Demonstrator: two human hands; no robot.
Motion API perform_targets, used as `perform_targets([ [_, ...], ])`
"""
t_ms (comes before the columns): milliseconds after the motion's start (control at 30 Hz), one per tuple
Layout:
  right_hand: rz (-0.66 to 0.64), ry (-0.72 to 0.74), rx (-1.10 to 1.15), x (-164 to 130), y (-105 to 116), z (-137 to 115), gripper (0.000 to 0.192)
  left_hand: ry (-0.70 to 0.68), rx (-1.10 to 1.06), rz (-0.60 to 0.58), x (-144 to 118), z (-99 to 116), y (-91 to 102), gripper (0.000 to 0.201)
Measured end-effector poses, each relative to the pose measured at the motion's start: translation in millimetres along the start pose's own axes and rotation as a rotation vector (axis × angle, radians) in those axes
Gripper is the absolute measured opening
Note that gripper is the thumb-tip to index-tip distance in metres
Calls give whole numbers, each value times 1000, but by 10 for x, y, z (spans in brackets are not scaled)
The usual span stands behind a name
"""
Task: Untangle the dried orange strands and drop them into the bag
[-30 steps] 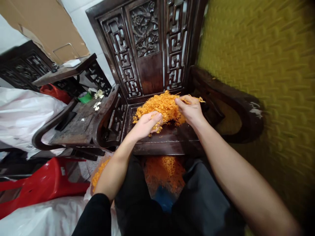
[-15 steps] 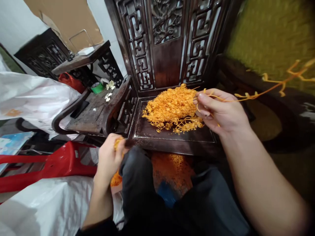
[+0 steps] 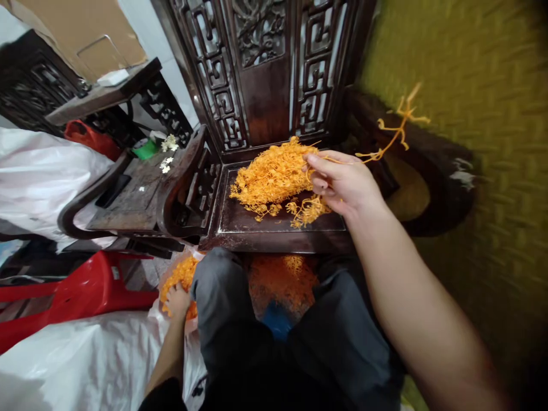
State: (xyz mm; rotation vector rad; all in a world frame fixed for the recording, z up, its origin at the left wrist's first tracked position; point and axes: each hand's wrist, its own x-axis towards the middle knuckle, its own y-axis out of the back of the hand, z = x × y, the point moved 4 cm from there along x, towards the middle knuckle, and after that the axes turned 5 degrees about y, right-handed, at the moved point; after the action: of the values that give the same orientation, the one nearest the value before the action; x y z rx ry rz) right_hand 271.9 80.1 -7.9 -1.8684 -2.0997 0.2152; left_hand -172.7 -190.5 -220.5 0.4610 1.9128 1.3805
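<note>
1. Well, nearest come the dark trouser legs, a white sack at the near left, and between the knees a blurry orange mass below seat level.

2. Down on the left, the left hand is over a heap of loose orange pieces, fingers spread and seeming to touch it; whatever lies under the palm is hidden.

3. Up at the chair seat, a small orange sprig lies at the near right of the main pile, below the other hand.

4. And here's the right hand, thumb and fingers pinching a thin orange stem. Its long axis runs from the pinch past the back of the hand, out to the far right, the branching tip pointing away from the pile.

5. Just left of that pinch sits the orange pile, stretched from near left to far right across the seat. The right hand is clearly the nearer one; the left is well apart, by the loose heap.

6. Beyond, the carved chair back rises, with white flowers and a green roll off to the left.
</note>
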Motion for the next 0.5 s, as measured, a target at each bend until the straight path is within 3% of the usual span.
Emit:
perform_targets([
  [67, -7, -23, 43, 16, 36, -17, 30, 63, 3, 40, 58, -101, 93, 68],
  [167, -41, -40, 125, 26, 64, -68, 30, 36, -37, 62, 38, -213, 372, 79],
  [267, -59, -38, 145, 20, 65, -112, 28, -2, -107, 128, -240, -185, 864, 65],
  [300, -57, -35, 134, 15, 59, -124, 27, -19, -167, 268, -398, -114, 1108, 57],
  [333, -53, -28, 124, 8, 49, -136, 26, -70, -274, 470, -593, 1, 1383, 49],
  [400, -44, 1, 129, -10, 12, -159, 23, -322, -535, 765, -1021, 385, 1893, 33],
  [433, -41, 19, 144, -21, -15, -168, 21, -471, -624, 813, -1208, 645, 2106, 26],
  [500, -41, 60, 196, -46, -79, -173, 17, -825, -714, 755, -1500, 1281, 2449, 19],
])
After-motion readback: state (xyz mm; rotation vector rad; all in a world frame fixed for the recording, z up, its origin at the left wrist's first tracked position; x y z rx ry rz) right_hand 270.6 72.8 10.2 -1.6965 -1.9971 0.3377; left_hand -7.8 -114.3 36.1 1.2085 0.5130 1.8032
